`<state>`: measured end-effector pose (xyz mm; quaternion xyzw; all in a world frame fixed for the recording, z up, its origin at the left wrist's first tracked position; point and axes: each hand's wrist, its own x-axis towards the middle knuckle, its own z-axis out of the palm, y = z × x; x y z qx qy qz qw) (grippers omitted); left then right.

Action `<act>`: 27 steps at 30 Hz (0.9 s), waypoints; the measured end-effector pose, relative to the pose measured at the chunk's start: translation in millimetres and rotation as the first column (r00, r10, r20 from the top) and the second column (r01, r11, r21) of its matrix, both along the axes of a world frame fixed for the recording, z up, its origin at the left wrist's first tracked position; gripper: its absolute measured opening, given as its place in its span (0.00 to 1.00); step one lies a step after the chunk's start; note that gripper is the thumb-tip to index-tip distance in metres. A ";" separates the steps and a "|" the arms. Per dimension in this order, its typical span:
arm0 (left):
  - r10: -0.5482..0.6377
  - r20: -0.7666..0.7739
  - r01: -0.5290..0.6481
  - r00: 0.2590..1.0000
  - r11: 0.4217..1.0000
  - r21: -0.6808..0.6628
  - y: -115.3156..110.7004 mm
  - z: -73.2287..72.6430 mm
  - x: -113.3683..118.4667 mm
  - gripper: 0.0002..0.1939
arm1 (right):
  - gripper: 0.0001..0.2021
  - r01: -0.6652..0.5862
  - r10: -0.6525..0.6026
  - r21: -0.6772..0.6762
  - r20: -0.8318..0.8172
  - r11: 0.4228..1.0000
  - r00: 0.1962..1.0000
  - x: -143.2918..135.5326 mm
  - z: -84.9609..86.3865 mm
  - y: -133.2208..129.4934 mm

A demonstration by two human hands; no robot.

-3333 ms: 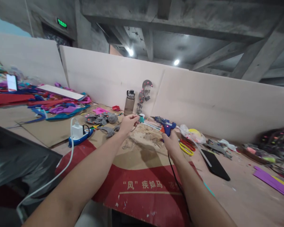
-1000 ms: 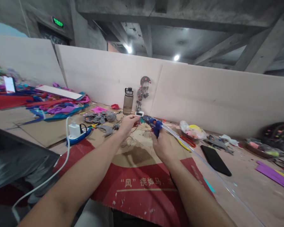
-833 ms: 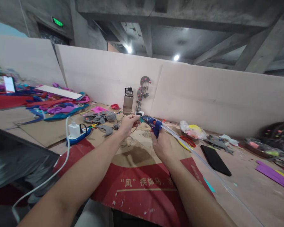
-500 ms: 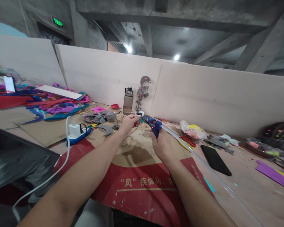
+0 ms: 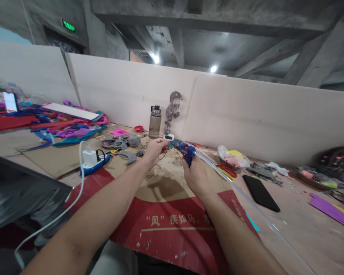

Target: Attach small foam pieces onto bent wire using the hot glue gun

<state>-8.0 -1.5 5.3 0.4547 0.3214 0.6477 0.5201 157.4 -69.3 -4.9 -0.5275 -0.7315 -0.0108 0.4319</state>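
Observation:
My right hand (image 5: 195,173) is wrapped round a blue glue gun (image 5: 187,149), whose nozzle points left. A long clear glue stick (image 5: 240,187) runs from its rear toward the lower right. My left hand (image 5: 154,152) is pinched at the nozzle's tip; what lies between its fingertips is too small to make out. Both hands are over a red and tan cardboard sheet (image 5: 172,206). Just behind the fingertips is a small white device with a dark display (image 5: 168,137). Thin wire (image 5: 157,172) lies below my left hand.
A bottle (image 5: 155,122) and a grey moon-shaped hanging ornament (image 5: 176,97) stand at the white panel. Left are a blue power socket (image 5: 94,165) with a white cable and felt scraps (image 5: 74,130). Right are red-handled scissors (image 5: 227,170) and a black phone (image 5: 260,193).

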 end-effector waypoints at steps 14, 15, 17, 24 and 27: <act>0.009 -0.001 -0.009 1.000 1.000 -0.012 0.4 -0.1 0.7 0.12 | 0.22 0.004 -0.004 -0.030 -0.003 1.000 1.000 -0.1 -1.1 0.3; 0.009 -0.004 -0.009 1.000 1.000 -0.014 0.2 -0.2 1.0 0.12 | 0.22 0.002 -0.002 -0.027 -0.002 1.000 1.000 -0.1 -1.3 0.4; 0.010 -0.012 -0.011 1.000 1.000 -0.016 -0.4 -0.4 1.8 0.12 | 0.22 -0.010 0.010 -0.005 -0.006 1.000 1.000 0.1 -1.7 0.7; 0.021 0.005 -0.021 1.000 1.000 -0.011 -0.2 0.8 0.7 0.13 | 0.23 -0.023 0.023 -0.006 -0.011 1.000 1.000 0.0 -1.5 0.4; 0.020 0.010 -0.020 1.000 1.000 -0.009 0.5 0.5 0.3 0.13 | 0.22 -0.029 0.029 -0.011 -0.017 1.000 0.999 -0.3 -0.9 -0.1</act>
